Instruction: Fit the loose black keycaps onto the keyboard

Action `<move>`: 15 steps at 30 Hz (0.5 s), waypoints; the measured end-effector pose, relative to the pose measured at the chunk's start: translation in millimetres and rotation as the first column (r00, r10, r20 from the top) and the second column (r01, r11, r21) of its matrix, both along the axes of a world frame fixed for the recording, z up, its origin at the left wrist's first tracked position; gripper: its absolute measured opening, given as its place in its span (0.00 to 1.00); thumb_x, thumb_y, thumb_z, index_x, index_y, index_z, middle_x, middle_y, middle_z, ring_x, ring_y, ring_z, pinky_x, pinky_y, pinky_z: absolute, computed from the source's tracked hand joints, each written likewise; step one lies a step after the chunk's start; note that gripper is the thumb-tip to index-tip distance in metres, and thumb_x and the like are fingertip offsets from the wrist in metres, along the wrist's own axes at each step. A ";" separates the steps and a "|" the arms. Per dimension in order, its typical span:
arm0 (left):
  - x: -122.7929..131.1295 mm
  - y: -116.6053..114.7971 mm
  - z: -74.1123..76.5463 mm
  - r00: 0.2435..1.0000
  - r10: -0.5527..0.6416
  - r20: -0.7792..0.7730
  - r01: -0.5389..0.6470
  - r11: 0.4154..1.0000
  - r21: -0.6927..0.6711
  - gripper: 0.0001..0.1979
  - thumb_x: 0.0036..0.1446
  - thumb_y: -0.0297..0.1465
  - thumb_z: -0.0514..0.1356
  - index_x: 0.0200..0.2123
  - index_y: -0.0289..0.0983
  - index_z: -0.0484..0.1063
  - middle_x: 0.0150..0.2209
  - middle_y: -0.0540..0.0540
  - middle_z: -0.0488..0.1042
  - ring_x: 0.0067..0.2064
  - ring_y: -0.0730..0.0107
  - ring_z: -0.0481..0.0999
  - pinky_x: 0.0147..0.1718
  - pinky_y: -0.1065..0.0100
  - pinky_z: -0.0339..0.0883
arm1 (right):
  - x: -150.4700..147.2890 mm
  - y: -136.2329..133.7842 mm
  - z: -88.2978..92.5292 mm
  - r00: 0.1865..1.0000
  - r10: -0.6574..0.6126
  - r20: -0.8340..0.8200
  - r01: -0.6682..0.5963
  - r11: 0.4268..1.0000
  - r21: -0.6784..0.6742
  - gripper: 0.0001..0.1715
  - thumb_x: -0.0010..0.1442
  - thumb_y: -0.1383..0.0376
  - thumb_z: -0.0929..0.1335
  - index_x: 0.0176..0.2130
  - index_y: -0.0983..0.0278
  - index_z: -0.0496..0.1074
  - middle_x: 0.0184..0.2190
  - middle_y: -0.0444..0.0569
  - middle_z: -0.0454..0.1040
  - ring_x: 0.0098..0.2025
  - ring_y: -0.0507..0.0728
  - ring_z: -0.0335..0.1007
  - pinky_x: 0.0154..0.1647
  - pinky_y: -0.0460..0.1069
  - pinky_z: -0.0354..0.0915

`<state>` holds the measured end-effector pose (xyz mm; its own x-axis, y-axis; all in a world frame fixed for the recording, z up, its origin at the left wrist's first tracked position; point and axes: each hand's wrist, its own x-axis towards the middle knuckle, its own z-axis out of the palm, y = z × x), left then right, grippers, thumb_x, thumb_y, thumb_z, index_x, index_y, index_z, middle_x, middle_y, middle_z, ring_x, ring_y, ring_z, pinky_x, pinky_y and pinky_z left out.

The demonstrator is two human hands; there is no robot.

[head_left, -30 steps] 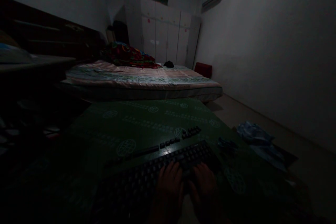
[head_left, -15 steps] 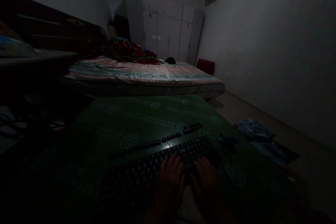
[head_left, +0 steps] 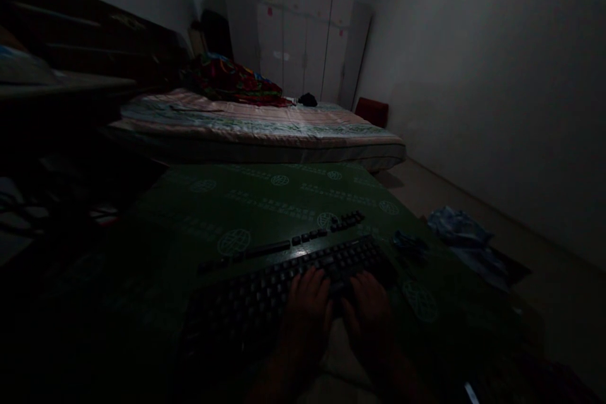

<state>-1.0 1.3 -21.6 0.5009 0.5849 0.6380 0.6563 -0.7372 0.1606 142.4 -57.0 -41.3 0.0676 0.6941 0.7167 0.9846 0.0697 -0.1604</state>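
A dark keyboard (head_left: 241,303) lies at a slant on a green printed tabletop (head_left: 165,227). My left hand (head_left: 308,300) rests on its near edge, palm down, with fingers stretched over the keys. Beside it, my right hand (head_left: 369,306) reaches over the right part of the keyboard in the same way, fingers extended and thumb apart. Neither hand appears to hold anything, though the dim light hides the exact fingertip contact. Behind the keyboard runs a row of loose black keycaps (head_left: 307,237), including a long bar-shaped key (head_left: 262,249).
A dark bluish crumpled item (head_left: 409,242) lies right of the keyboard. Past the table's right edge is a pile of blue-white cloth (head_left: 459,227). A bed (head_left: 265,129) with a red patterned blanket (head_left: 237,82) stands beyond the table. The room is very dark.
The view has tilted slightly downward, so the room and table sit higher in the picture. Both hands stay over the same part of the keyboard. A small pale strip now shows at the bottom right.
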 end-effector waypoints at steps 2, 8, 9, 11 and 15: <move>-1.0 -0.8 3.3 1.000 -0.016 -0.017 0.015 1.000 -0.015 0.15 0.56 0.23 0.53 0.47 0.34 0.69 0.50 0.39 0.73 0.54 0.54 0.68 0.51 0.49 0.62 | 0.6 -0.1 -0.5 1.000 0.002 -0.015 -0.002 1.000 -0.012 0.17 0.62 0.63 0.61 0.49 0.67 0.65 0.47 0.59 0.70 0.53 0.64 0.63 0.50 0.62 0.63; -2.8 -2.4 6.2 0.998 -0.031 -0.060 0.029 0.999 -0.036 0.13 0.56 0.24 0.54 0.44 0.34 0.70 0.51 0.38 0.71 0.55 0.52 0.66 0.52 0.47 0.62 | 1.7 0.2 -1.0 1.000 0.000 -0.031 -0.001 1.000 -0.006 0.17 0.62 0.63 0.61 0.48 0.67 0.66 0.46 0.59 0.71 0.53 0.65 0.63 0.49 0.62 0.63; -2.9 -2.3 5.9 0.998 -0.032 -0.059 0.030 0.999 -0.040 0.12 0.56 0.24 0.54 0.43 0.35 0.71 0.51 0.39 0.71 0.55 0.52 0.67 0.52 0.47 0.62 | 1.7 0.2 -0.5 0.999 0.004 -0.035 -0.004 1.000 -0.002 0.17 0.62 0.63 0.61 0.48 0.67 0.66 0.46 0.59 0.71 0.53 0.64 0.63 0.49 0.62 0.63; -3.0 -1.9 6.0 0.998 -0.038 -0.054 0.035 0.999 -0.041 0.12 0.56 0.24 0.53 0.42 0.35 0.71 0.50 0.39 0.71 0.55 0.53 0.67 0.52 0.46 0.61 | 1.7 -0.4 1.2 0.999 0.010 -0.045 -0.011 1.000 -0.006 0.17 0.62 0.62 0.60 0.48 0.67 0.66 0.46 0.59 0.71 0.53 0.64 0.63 0.50 0.62 0.62; -3.9 -1.5 9.8 0.995 -0.055 -0.081 0.052 0.998 -0.042 0.14 0.56 0.25 0.53 0.46 0.34 0.70 0.51 0.37 0.71 0.55 0.52 0.67 0.51 0.47 0.63 | 1.6 -2.3 4.6 0.998 0.010 -0.066 -0.013 0.999 -0.044 0.17 0.63 0.62 0.60 0.49 0.67 0.66 0.47 0.60 0.71 0.54 0.64 0.62 0.51 0.62 0.61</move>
<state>-4.9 -0.2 -11.8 0.5816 0.5800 0.5704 0.6284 -0.7656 0.1379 144.1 -59.2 -36.7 0.1058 0.7261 0.6794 0.9709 0.0722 -0.2284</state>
